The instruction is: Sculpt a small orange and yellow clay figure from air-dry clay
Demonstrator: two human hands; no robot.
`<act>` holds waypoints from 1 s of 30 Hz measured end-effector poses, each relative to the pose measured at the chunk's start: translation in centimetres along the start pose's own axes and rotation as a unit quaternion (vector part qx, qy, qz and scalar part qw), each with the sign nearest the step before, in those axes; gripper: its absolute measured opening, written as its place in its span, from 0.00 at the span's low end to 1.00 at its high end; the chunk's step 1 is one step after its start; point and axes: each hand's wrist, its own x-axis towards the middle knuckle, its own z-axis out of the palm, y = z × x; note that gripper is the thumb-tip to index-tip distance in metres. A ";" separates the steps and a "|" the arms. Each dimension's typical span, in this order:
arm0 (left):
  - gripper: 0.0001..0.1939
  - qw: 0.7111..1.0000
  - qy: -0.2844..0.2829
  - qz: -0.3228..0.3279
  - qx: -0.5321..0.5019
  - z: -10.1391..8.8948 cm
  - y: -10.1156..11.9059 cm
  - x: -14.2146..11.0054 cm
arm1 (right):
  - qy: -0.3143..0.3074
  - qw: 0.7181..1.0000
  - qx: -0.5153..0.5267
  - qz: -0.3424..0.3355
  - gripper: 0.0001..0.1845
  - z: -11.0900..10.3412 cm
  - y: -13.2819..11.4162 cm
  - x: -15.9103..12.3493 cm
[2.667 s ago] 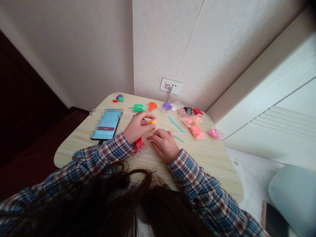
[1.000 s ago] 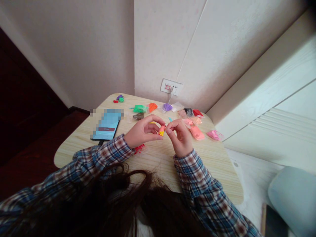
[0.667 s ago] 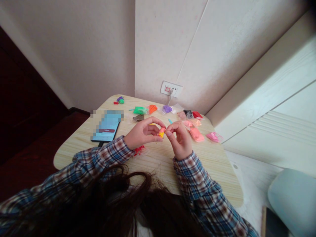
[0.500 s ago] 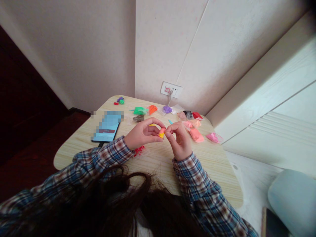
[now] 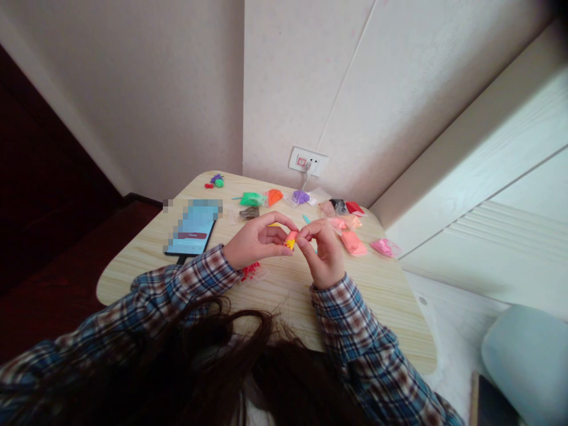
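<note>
Between the thumb and index finger of my left hand point(image 5: 255, 239) is a small pink-and-yellow piece of modelling clay point(image 5: 290, 240), held above the table. My right hand point(image 5: 326, 251) is closed in a pinch, its fingertips against the right side of the clay piece. Whatever those fingertips hold is too small to make out. Behind my left hand lie a bag of dark brown clay point(image 5: 249, 213) and a bit of yellow, mostly covered by the fingers. A bag of red clay bits point(image 5: 251, 272) sits below my left wrist. A turquoise clay tool point(image 5: 306, 219) is partly hidden behind my right hand.
On the wooden table point(image 5: 377, 313), a phone point(image 5: 195, 228) lies at left. Small clay shapes point(image 5: 216, 181) sit in the far left corner. Bags of green point(image 5: 252, 199), orange point(image 5: 274, 196), purple point(image 5: 300, 197) and coral clay point(image 5: 354, 242) line the back and right. A wall socket point(image 5: 308, 161) is behind.
My right hand has risen from lower left to pinch beside the clay piece. My left hand has brought the piece slightly right and nearer. Over the last half second both hands barely move.
</note>
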 end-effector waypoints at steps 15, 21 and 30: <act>0.18 0.999 -0.017 0.016 0.035 -0.1 -0.1 0.0 | -0.011 0.979 0.163 0.118 0.09 0.1 0.4 0.1; 0.18 0.998 -0.030 0.026 0.043 -0.2 -0.2 0.1 | -0.051 0.942 0.265 0.201 0.13 0.1 1.0 0.1; 0.18 0.998 -0.030 0.031 0.046 -0.2 -0.2 0.1 | -0.051 0.926 0.306 0.214 0.11 0.2 0.9 0.1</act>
